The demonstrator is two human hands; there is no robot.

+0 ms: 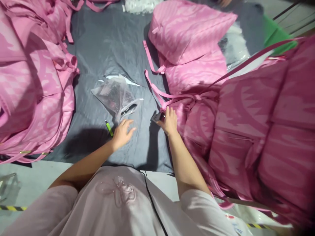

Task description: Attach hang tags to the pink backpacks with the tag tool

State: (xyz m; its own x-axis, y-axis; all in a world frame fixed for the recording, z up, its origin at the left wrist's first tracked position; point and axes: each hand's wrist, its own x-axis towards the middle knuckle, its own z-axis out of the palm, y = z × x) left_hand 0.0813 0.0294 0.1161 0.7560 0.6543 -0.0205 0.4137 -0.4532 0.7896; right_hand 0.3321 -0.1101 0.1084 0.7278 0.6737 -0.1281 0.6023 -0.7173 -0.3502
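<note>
My left hand [122, 134] hovers over the dark cloth [108, 52] with its fingers apart, and nothing is in it. Just beyond it lies a crumpled clear plastic bag [112, 93] with small dark pieces inside. A black piece [128, 109] shows near the bag's open end. Left of that hand rests a bright green pen-like object [109, 128] with a dark tip. My right hand [169, 122] grips a small dark object with a grey ridged end [156, 117], partly hidden by the fingers. It is beside the straps of a pink backpack [204, 121].
More pink backpacks are heaped on the left [31, 82]. Another pink backpack [189, 36] lies at the back right, with clear plastic packaging [235, 46] beside it. A green bin [275, 34] stands at the far right. White packets [141, 6] sit at the far edge.
</note>
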